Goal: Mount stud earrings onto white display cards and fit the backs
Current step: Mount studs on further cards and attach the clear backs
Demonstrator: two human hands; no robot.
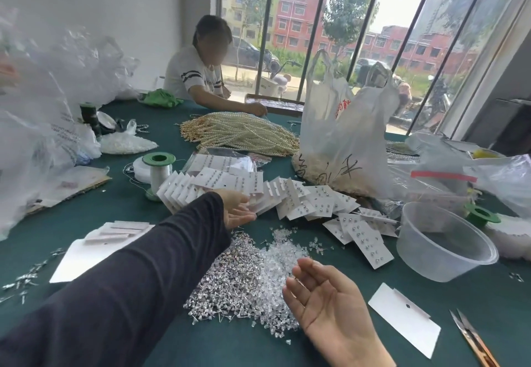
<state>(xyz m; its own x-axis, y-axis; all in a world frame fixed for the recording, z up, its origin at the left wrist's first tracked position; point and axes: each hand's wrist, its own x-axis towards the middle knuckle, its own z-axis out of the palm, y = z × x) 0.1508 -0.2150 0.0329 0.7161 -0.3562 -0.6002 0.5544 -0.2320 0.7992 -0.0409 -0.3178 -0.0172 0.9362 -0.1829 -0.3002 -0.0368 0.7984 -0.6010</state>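
— What are your hands doing?
— My left hand is spread, stretched mid-frame toward the finished cards. The studs and clear backs are heaped centre, probably for easy reach. My right hand is open and empty near a blank card, lower right.

Daylight from a barred window falls on a green table beside a white wall.
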